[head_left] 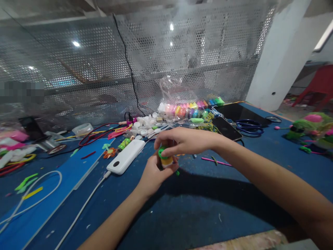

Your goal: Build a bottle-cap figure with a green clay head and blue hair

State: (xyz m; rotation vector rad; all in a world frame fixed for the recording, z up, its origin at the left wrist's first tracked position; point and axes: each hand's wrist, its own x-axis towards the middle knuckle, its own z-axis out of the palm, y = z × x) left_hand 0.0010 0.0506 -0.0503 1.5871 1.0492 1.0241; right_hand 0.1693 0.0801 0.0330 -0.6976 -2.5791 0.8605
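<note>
Near the middle of the head view, a small rounded piece with a green top and a yellow and white body (166,161) is held just above the blue tabletop. Its exact kind I cannot make out. My left hand (153,175) wraps its lower part between thumb and fingers. From above, my right hand (186,140) closes on the green top, thumb and curled fingers against it. These fingers partly cover the piece. A tiny green bit (177,172) lies on the table just beside it.
A white power bank (126,157) with a cable lies left of my hands, by an orange flower-like piece (109,152). Behind are white caps (144,128) and bagged colored clay (182,110). Phone (227,128), blue-handled scissors (249,127) and pink stick (215,161) lie right.
</note>
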